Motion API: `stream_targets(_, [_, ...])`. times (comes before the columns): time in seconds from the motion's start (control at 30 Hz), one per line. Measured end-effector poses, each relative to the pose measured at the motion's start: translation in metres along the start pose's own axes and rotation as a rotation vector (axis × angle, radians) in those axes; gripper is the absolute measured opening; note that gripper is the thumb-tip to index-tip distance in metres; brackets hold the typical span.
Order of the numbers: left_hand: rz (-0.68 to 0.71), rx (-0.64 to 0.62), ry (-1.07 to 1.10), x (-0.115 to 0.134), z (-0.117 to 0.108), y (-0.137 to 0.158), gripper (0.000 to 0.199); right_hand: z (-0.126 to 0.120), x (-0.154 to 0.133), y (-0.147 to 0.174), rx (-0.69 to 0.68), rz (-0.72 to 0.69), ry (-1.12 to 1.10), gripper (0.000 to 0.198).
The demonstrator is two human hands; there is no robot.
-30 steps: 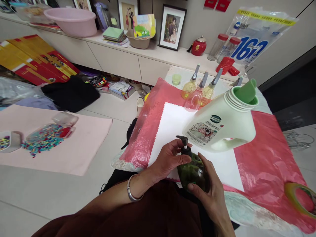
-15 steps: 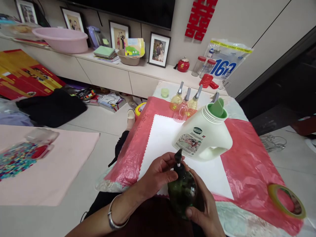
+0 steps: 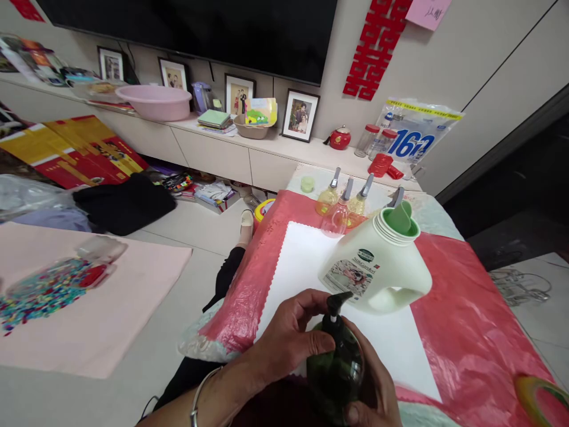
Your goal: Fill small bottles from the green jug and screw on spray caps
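A dark green pump bottle (image 3: 333, 376) stands nearly upright before me, at the near edge of the table. My right hand (image 3: 376, 379) wraps round its body from the right. The thumb and fingers of my left hand (image 3: 291, 335) close about the black collar below the pump head (image 3: 338, 302), whose spout points to the right. Just beyond, a pale green detergent jug (image 3: 377, 267) with a handle stands uncapped on a white sheet (image 3: 293, 261). A green spout piece (image 3: 400, 218) sticks up in its mouth.
Several small clear bottles with grey tops, one a pink bottle (image 3: 336, 218), stand behind the jug beside a small green cup (image 3: 307, 184). A tape roll (image 3: 531, 403) lies at the right. On the left, colourful beads (image 3: 48, 290) cover part of a pink table (image 3: 146, 296).
My view has shifted left and up, so the scene sits lower and further right. The pump spout has turned to the right, while both hands keep hold of the bottle.
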State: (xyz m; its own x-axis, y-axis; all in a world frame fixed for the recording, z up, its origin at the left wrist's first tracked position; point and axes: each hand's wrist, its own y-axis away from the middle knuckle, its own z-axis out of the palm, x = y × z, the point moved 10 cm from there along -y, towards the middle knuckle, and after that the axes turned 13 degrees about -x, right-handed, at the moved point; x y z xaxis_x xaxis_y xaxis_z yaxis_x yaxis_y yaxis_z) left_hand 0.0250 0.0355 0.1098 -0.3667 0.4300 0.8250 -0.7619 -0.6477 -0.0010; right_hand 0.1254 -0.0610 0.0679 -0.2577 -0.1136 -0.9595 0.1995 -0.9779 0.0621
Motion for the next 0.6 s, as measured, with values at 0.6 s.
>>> stream_targets(0.6, [0.182,0.196,-0.210,0.073,-0.047,-0.003,0.047,-0.013,-0.003,-0.038,0.114,-0.192,0.198,0.076])
